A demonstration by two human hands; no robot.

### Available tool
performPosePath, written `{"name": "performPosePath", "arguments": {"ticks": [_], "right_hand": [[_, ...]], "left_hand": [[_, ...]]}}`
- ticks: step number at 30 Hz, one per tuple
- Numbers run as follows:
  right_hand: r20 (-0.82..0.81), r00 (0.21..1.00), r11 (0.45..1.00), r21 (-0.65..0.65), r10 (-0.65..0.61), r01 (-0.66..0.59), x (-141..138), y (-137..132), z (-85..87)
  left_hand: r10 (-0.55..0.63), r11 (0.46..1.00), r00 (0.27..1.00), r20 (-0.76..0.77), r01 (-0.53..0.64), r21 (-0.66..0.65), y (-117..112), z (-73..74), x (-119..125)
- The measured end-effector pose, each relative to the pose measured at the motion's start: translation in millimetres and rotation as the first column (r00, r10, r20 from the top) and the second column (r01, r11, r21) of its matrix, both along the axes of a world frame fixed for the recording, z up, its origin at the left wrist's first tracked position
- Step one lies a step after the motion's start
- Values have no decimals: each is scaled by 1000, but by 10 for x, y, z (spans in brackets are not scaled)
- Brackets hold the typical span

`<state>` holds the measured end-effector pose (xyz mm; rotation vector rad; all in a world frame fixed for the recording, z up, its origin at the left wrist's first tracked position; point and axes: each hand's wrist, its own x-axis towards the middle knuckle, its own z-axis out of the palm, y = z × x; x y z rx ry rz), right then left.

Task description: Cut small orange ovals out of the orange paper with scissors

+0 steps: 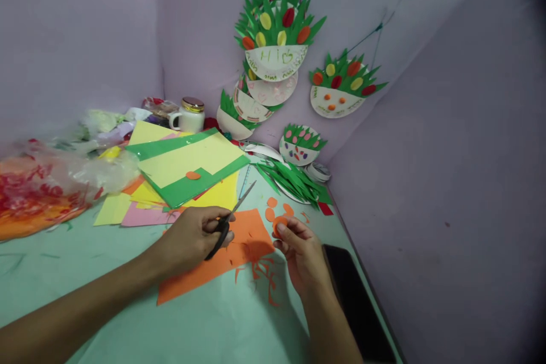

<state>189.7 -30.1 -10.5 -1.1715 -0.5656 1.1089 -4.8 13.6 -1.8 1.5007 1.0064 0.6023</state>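
My left hand (pixel 194 239) grips a pair of black-handled scissors (pixel 222 233), blades pointing up and to the right, over an orange paper sheet (pixel 183 287). Between the thumb and fingers of my right hand (pixel 301 247) is a small rounded orange paper piece (pixel 279 226); whether it is one layer or several I cannot tell. Just beyond that hand lie several cut orange paper ovals (pixel 270 214). Thin orange scraps (pixel 267 276) are scattered on the table between my hands, near the sheet's right edge.
A dark phone-like slab (pixel 356 301) lies beside my right forearm. Green paper leaves (pixel 294 182) sit on a plate at the back. Coloured paper (pixel 196 159), a white lidded mug (pixel 191 116) and plastic bags (pixel 55 182) fill the left. Decorated paper plates (pixel 276 65) hang on the wall.
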Motion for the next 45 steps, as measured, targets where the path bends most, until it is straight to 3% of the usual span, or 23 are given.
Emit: {"name": "performPosePath", "arguments": {"ticks": [4, 9, 19, 27, 33, 38, 45], "right_hand": [[-67, 997, 997, 59, -42, 46, -52, -9, 40], [-46, 999, 995, 98, -6, 11, -90, -29, 68], [-47, 997, 997, 41, -65, 67, -83, -27, 30], [-184, 982, 999, -19, 33, -37, -342, -84, -60], [-223, 973, 996, -63, 52, -68, -481, -130, -124], [-165, 979, 985, -98, 121, -138, -540, -165, -125], [87, 941, 941, -123, 327, -316, -522, -140, -154]], "left_hand": [[48, 999, 999, -2, -48, -9, -23, 49, 7], [41, 999, 999, -11, -41, 8, -52, 61, 29], [69, 997, 997, 17, -70, 26, -86, 22, 64], [143, 987, 984, 105, -135, -85, -128, -68, 152], [135, 987, 967, 214, -113, -113, -115, -162, 173], [175, 983, 957, 232, -156, -96, -113, -121, 171], [215, 977, 944, 249, -208, -55, -95, -63, 156]]}}
